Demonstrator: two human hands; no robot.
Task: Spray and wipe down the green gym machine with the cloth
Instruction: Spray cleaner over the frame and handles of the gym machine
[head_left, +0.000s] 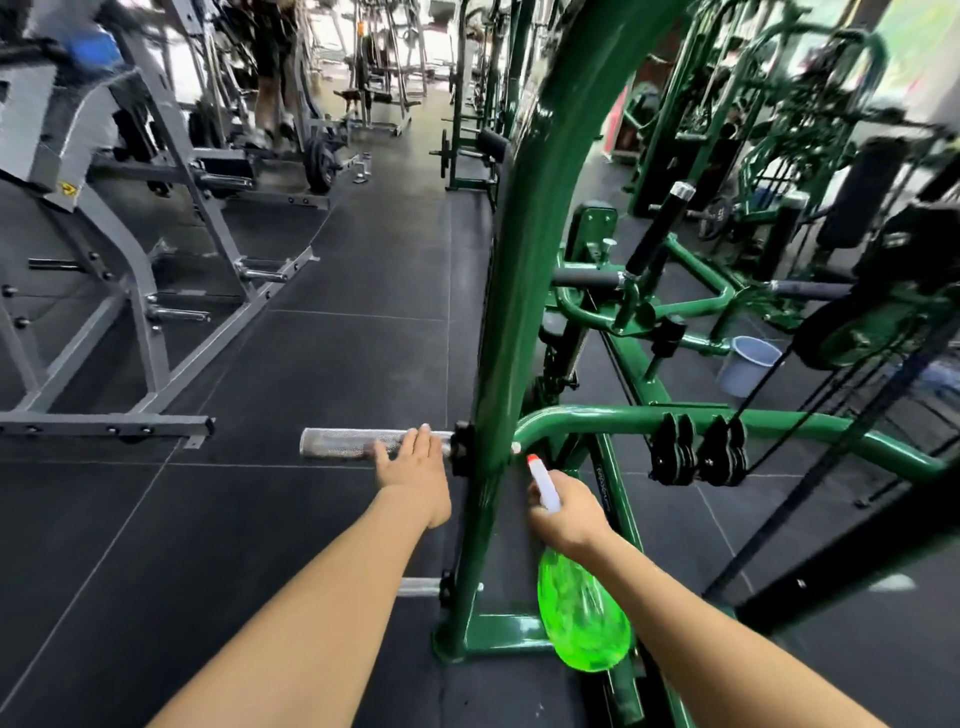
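Note:
A tall curved upright of the green gym machine (524, 270) rises through the middle of the view. A silver knurled bar (337, 442) sticks out to its left. My left hand (413, 473) lies flat and open over the bar's inner end, close to the black collar. My right hand (569, 512) grips the neck of a bright green spray bottle (582, 613); its white nozzle with a red tip (540, 478) points at the upright's right side. No cloth is visible.
Grey steel racks (156, 291) stand to the left across a black rubber floor aisle. More green machines, black pulleys (696, 452) and cables crowd the right. A pale blue bucket (748, 364) sits on the floor at right. A person's legs show far back.

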